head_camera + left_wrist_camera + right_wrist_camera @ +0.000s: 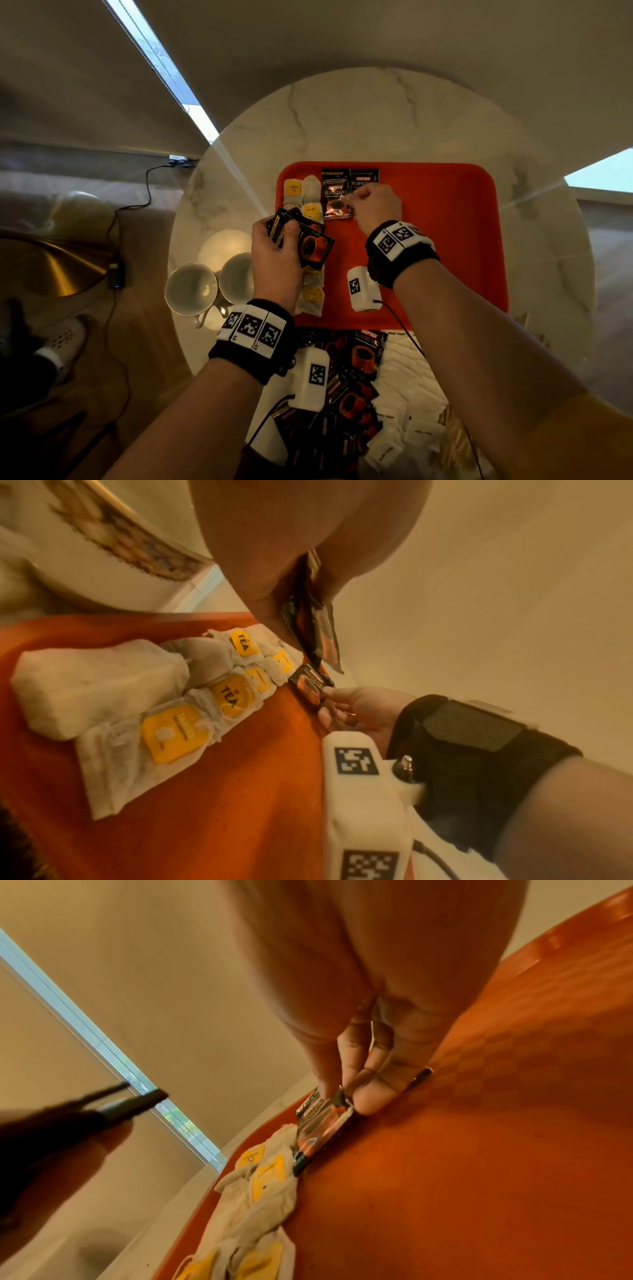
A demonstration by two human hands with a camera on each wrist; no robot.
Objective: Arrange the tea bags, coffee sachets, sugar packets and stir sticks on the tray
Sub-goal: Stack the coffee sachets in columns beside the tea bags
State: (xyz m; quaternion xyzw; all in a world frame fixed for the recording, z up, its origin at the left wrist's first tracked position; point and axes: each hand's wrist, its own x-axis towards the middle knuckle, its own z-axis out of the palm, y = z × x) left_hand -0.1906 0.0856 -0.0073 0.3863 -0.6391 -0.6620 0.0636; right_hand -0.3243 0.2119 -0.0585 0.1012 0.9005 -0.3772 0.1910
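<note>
An orange tray [445, 246] lies on the round marble table. Several tea bags [311, 196] with yellow tags run in a column down its left side, also seen in the left wrist view [236, 693]. Two black coffee sachets lie flat at the tray's far edge: one [337, 200] fully in view, the other [365, 179] partly under my right hand [354, 205]. That hand's curled fingertips [373, 1099] pinch a sachet [325, 1123] against the tray floor. My left hand [282, 229] hovers over the tea bags and grips a bunch of coffee sachets [310, 245].
On the table near me lie a heap of coffee sachets [346, 380], white sugar packets [407, 373] and pale wooden sticks [454, 428]. Two white cups [191, 289] stand left of the tray. The tray's right half [455, 205] is bare.
</note>
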